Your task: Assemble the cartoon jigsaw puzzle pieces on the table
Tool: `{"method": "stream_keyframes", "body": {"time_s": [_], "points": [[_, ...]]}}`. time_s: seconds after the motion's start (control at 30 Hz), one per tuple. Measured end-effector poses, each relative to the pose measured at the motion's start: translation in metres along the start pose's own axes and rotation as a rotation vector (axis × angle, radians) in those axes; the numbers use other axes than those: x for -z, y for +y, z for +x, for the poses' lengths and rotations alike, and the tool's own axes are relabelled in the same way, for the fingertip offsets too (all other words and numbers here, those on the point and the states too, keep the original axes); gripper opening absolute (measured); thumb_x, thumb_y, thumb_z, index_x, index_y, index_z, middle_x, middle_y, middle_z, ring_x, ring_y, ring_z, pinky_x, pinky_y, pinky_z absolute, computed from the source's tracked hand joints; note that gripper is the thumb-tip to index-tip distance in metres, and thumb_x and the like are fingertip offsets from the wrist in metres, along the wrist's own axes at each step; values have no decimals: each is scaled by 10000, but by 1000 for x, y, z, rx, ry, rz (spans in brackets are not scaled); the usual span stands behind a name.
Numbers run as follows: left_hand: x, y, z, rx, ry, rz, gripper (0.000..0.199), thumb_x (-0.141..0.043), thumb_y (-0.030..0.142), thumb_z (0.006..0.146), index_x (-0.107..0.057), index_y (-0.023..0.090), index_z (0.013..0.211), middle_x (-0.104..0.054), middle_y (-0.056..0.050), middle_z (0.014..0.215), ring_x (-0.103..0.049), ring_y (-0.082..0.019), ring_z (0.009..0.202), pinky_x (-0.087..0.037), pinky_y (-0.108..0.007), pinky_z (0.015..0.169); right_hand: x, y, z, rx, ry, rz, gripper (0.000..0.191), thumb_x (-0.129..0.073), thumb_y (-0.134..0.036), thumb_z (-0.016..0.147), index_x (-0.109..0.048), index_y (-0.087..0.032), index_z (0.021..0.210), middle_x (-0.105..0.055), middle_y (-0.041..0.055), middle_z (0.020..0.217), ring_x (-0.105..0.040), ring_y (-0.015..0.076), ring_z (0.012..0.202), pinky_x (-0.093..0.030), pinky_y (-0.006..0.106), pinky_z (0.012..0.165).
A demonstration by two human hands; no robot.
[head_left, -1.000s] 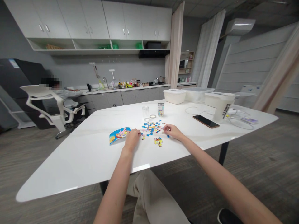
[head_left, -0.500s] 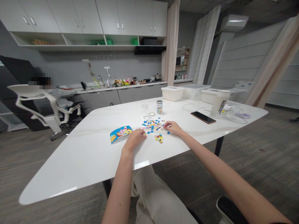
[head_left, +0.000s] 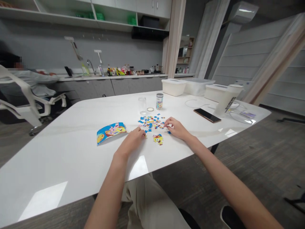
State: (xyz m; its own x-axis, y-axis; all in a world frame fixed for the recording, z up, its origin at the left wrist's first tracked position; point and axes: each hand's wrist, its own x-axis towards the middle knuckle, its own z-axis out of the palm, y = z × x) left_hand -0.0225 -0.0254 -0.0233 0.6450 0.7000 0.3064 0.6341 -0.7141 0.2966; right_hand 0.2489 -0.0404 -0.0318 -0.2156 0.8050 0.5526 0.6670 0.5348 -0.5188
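Loose puzzle pieces (head_left: 152, 122), mostly blue with some pink and yellow, lie in a pile on the white table (head_left: 78, 162). Nearer the front edge is a small joined section (head_left: 158, 139) with a yellow cartoon face. My left hand (head_left: 136, 137) rests left of it, fingers curled together at the pile's edge; what they hold, if anything, is hidden. At the pile's right side, my right hand (head_left: 175, 128) has its thumb and fingertips pinched together over the pieces, too small to make out what is between them. A curved picture sheet (head_left: 111, 131) stands left of my left hand.
Behind the pile are a clear jar (head_left: 142, 106), a ring-like lid (head_left: 150, 109) and a printed can (head_left: 159, 101). A phone (head_left: 207, 115), a white bottle (head_left: 227, 101), cables and white bins (head_left: 173, 87) are at the right. A person (head_left: 33, 79) sits far left.
The camera view has tilted down and shifted, so the table appears larger. Both hands remain beside the pile, with only slight finger movement.
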Motion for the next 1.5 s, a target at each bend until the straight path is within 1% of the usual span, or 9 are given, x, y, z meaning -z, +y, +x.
{"method": "stream_keyframes", "body": {"time_s": [0.1, 0.17, 0.27, 0.4, 0.57, 0.77, 1.07, 1.37, 1.5], "points": [[2, 20, 6, -94, 57, -100, 106, -475, 175, 870, -576, 193, 842, -604, -37, 863, -572, -172, 766, -452, -308, 722, 6, -15, -2, 47, 38, 5, 192, -519, -106, 807, -665, -199, 890, -624, 66, 941, -586, 189, 912, -461, 296, 695], [0, 35, 11, -126, 115, -226, 54, -537, 209, 856, -564, 198, 811, -615, -15, 813, -577, -157, 752, -453, -291, 718, 7, -28, -7, 81, -14, 64, 145, -554, -183, 842, -658, -199, 941, -655, 67, 962, -593, 186, 911, -454, 295, 706], [-7, 50, 14, -80, 102, -434, 62, -593, 242, 834, -548, 205, 856, -639, 16, 779, -602, -132, 714, -464, -265, 692, 2, -44, -17, 66, -187, 167, 154, -551, -279, 881, -657, -199, 958, -680, 55, 956, -609, 169, 868, -448, 274, 680], [-13, 53, 14, -14, 80, -538, 173, -646, 288, 800, -502, 209, 855, -646, 34, 754, -615, -125, 679, -471, -247, 637, -2, -52, -28, -43, -248, 241, 160, -551, -296, 877, -655, -176, 896, -679, 38, 846, -601, 143, 750, -435, 246, 614], [5, 43, 11, -189, 43, -250, 127, -600, 292, 835, -540, 194, 889, -640, -24, 897, -597, -158, 823, -464, -283, 720, 1, -46, -32, -112, -227, 277, 164, -578, -305, 847, -687, -181, 842, -675, 54, 912, -598, 147, 779, -433, 239, 599], [14, 37, 5, -442, -11, 128, 228, -413, 220, 926, -623, 168, 854, -629, -56, 824, -556, -159, 773, -421, -317, 760, 0, -39, -35, -213, -236, 277, 203, -563, -294, 844, -724, -188, 909, -712, 58, 900, -604, 158, 741, -454, 287, 663], [6, 40, 0, -528, -66, 55, 227, -458, 182, 896, -681, 193, 939, -663, -60, 901, -586, -161, 831, -436, -310, 760, 1, -44, -35, -289, -231, 296, 127, -594, -296, 815, -631, -177, 835, -607, -11, 667, -511, 111, 579, -388, 234, 536], [3, 36, -1, -558, -77, -29, 244, -469, 182, 897, -711, 209, 893, -685, -69, 997, -615, -170, 917, -476, -332, 819, 0, -44, -38, -236, -240, 198, 98, -604, -267, 802, -644, -178, 806, -580, -19, 632, -449, 98, 534, -367, 227, 499], [3, 37, -1, -567, -80, -44, 250, -463, 162, 896, -700, 199, 968, -686, -80, 1050, -619, -184, 959, -487, -340, 832, 5, -50, -40, -159, -199, 132, 83, -579, -241, 817, -642, -188, 824, -607, 8, 721, -479, 105, 557, -399, 239, 515]]}}
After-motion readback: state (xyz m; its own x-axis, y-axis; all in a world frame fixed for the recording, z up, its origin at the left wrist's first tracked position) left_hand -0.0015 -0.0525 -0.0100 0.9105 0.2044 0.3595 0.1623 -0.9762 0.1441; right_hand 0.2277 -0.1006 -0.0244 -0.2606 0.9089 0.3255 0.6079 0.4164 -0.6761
